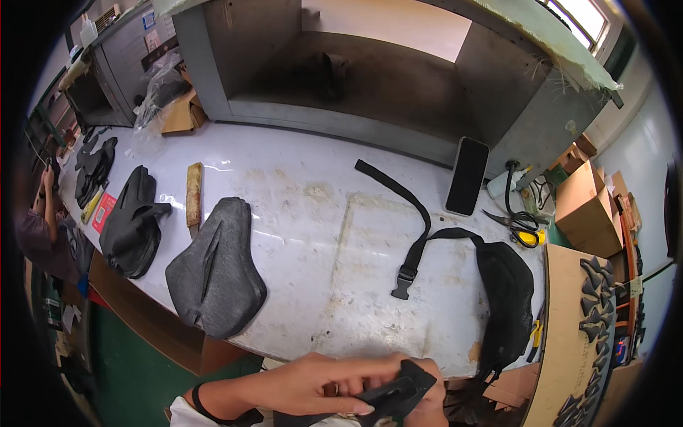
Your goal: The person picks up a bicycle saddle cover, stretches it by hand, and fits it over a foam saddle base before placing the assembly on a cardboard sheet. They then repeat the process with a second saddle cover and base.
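Note:
At the near edge of the table, both my hands are closed on a dark, flat leather-like piece (pixel 403 396). My left hand (pixel 324 384) comes from the lower left, its fingers curled over the piece and its thumb along the lower side. My right hand (pixel 432 400) grips the other end; the piece and the left hand partly hide its fingers. Part of the piece runs out of the lower edge of the picture. On the table to the left lies a stack of shaped dark grey pieces (pixel 231 274). A black waist bag (pixel 506 299) with a buckled strap lies to the right.
A wooden-handled knife (pixel 193 196), more dark pieces (pixel 131 228) and a red card (pixel 104 212) lie left. A phone (pixel 467 176) leans near the grey metal shelf (pixel 341 117); scissors (pixel 516 222) lie beside it. Small dark pieces (pixel 594 299) line a board at right. Another person (pixel 46 235) is far left.

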Motion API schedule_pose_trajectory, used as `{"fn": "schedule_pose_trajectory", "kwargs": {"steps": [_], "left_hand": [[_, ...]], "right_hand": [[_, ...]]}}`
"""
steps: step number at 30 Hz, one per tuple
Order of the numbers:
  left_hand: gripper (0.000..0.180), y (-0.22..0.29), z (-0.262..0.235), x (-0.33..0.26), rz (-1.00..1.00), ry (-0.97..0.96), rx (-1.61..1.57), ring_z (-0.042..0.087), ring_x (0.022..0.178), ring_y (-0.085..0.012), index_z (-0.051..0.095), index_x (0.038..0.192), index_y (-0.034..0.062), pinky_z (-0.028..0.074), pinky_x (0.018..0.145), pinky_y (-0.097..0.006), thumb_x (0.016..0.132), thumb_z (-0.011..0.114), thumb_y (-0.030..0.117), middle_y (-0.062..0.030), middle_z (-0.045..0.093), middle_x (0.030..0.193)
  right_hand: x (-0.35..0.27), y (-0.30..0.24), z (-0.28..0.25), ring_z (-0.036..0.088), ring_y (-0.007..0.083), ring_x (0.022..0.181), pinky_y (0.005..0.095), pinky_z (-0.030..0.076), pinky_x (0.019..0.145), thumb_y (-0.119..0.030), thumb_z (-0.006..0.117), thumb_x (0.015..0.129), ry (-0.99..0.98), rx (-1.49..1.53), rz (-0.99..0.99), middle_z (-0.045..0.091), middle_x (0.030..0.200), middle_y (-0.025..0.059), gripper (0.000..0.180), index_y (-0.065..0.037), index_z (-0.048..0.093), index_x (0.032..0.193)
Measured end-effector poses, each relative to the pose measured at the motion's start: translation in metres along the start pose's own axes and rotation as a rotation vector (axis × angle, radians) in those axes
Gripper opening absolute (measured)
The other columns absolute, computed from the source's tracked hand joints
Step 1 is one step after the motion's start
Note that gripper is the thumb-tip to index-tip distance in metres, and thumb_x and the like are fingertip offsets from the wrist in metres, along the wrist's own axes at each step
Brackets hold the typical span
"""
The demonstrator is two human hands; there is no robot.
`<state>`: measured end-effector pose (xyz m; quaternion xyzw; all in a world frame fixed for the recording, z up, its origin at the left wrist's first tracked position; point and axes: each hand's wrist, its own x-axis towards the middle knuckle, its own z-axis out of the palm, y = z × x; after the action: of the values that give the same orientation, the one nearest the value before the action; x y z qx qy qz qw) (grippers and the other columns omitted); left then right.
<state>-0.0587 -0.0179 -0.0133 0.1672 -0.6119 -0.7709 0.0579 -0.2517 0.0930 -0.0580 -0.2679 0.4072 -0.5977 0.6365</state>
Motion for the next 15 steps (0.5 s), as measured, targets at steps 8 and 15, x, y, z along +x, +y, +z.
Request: {"fn": "schedule_pose_trajectory", "kwargs": {"steps": [8,15], "left_hand": [[0.042,-0.016,0.002,0.003,0.157,-0.016,0.005,0.054,0.068,-0.0086,0.052,0.137,0.0175,0.046,0.065,-0.026,0.095,0.058,0.012,-0.0054,0.065,0.084],[0.041,-0.007,-0.008,-0.001,0.14,-0.115,0.038,0.055,0.069,-0.0085,0.053,0.135,0.0145,0.046,0.066,-0.025,0.095,0.059,0.011,-0.0061,0.067,0.087]], "right_hand": [[-0.001,0.014,-0.01,0.056,0.026,0.062,0.0349,0.042,0.058,-0.031,0.059,0.081,-0.092,0.042,-0.041,0.057,0.069,0.0207,0.039,0.006,0.056,0.068],[-0.016,0.004,0.015,0.057,0.0258,0.063,0.037,0.044,0.058,-0.016,0.06,0.088,0.183,0.286,0.09,0.058,0.069,0.0193,0.034,0.001,0.048,0.061]]}}
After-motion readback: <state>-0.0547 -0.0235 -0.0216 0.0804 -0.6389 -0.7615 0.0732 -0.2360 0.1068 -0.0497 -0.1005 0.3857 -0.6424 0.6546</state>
